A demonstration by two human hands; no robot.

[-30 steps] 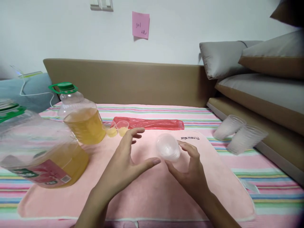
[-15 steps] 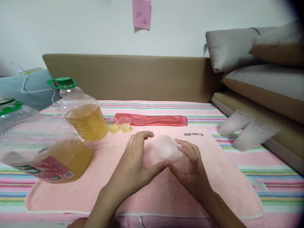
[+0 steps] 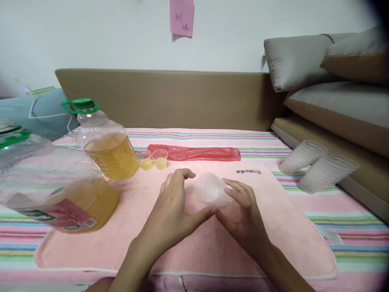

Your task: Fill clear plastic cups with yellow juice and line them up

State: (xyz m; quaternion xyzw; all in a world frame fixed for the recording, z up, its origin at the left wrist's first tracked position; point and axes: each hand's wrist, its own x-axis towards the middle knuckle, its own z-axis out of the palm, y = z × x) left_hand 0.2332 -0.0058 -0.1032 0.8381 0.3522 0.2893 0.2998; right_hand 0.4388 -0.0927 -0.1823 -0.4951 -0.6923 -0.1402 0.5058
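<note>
Centrally, above the pink mat (image 3: 273, 227) printed "A new star", the right hand (image 3: 243, 215) grips a sideways clear plastic cup (image 3: 210, 190), the half-curled left hand (image 3: 172, 211) thumbs its rim, with bare mat rightward and a big oil bottle (image 3: 54, 190) crowding the left edge.

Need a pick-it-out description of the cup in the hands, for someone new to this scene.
Find the pink mat on the striped cloth; over its middle the left hand and right hand meet. Between them is the small clear cup: empty, unlike the two yellow-filled cups by the bottle, and held, unlike the cup stacks lying far right.
</note>
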